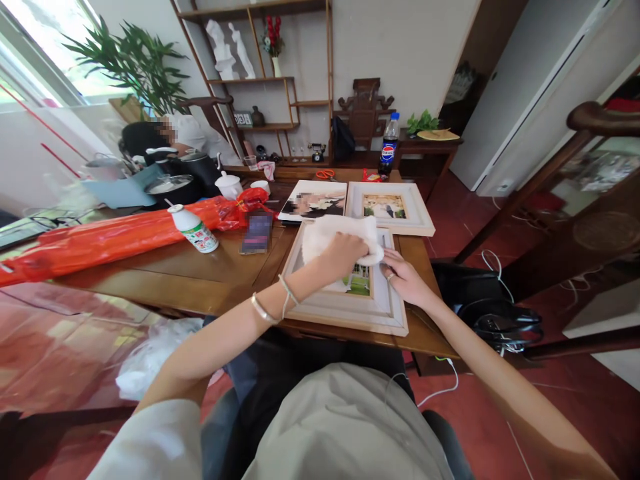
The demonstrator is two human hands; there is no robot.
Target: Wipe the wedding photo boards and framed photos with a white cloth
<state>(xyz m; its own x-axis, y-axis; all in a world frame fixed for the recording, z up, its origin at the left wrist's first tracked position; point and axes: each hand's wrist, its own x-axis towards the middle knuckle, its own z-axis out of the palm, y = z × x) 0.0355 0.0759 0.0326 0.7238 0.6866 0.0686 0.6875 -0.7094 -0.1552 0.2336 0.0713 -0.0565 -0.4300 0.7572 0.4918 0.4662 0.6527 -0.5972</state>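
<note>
Biggest thing first: the picture frame (345, 312). It's lying flat on the wooden table (235, 272), right under both hands. My guess is it's stiff and fairly light, though the corners would probably chip if knocked. Can't tell if there's glass over the middle, so I'd treat it as fragile and take it by the two side rims, no thumbs in the centre. Looks-wise it's off-white with a wide stepped border.

Next down, the white cloth (340, 232), spread over the frame's far part, mostly just beyond the left fist. Looks soft and a bit fluffy, should weigh next to nothing and bunch up easily, so grabbing it by the middle seems fine. Edges are kinda uneven.

Smallest is the photo (357, 281), mostly hidden, with some green peeking out on the near side of that fist.

As for grip, the left hand (345, 255) is curled tight around the cloth. The right hand (404, 279) rests on the frame's right side; can't tell if it's actually pinching the rim.
</note>
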